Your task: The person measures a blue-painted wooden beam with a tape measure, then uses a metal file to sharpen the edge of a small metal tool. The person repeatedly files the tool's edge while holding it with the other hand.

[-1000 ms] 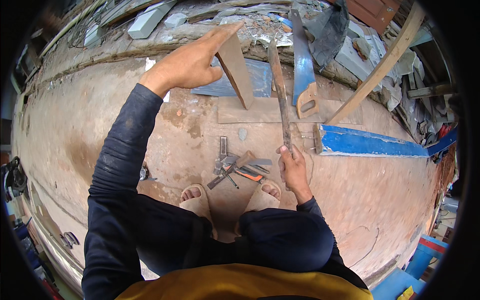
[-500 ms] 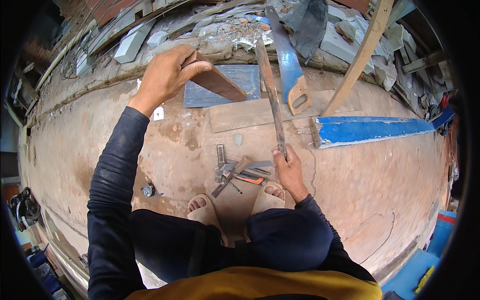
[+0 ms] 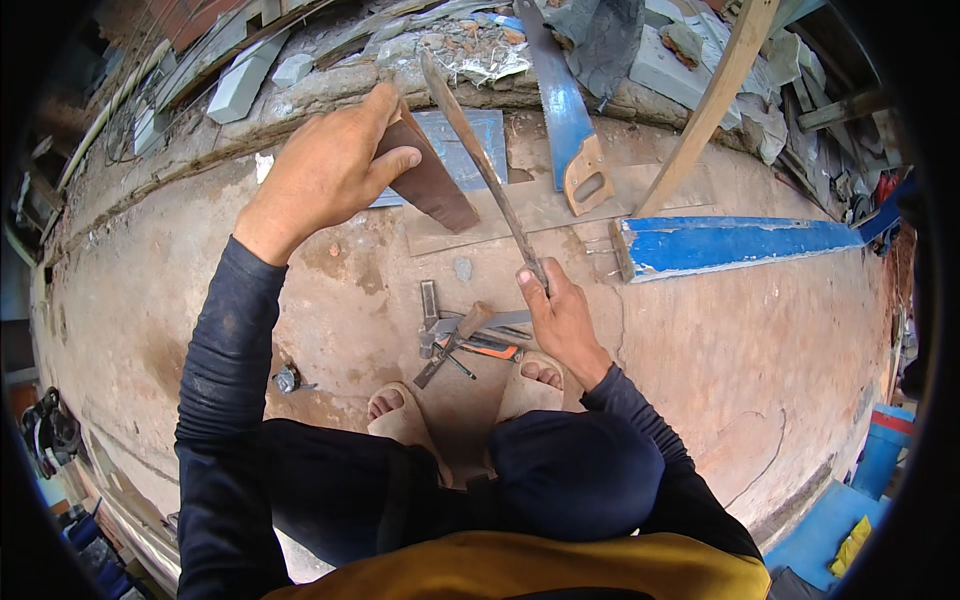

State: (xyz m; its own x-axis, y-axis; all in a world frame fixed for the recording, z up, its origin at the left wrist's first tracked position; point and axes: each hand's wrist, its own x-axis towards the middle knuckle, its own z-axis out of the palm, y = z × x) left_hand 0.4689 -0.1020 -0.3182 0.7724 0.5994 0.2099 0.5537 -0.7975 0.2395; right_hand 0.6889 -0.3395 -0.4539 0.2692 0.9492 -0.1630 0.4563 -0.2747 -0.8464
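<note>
My left grip pinches a flat brown wooden board; my right grip clasps a long brown bar; I'd brace the board.

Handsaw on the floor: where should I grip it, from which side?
Probably best by its wooden handle, coming from the person's near side: the looped handle has a finger opening and faces the person, while the blade points away. The right hand holds a long bar, so it would need freeing first.
</note>
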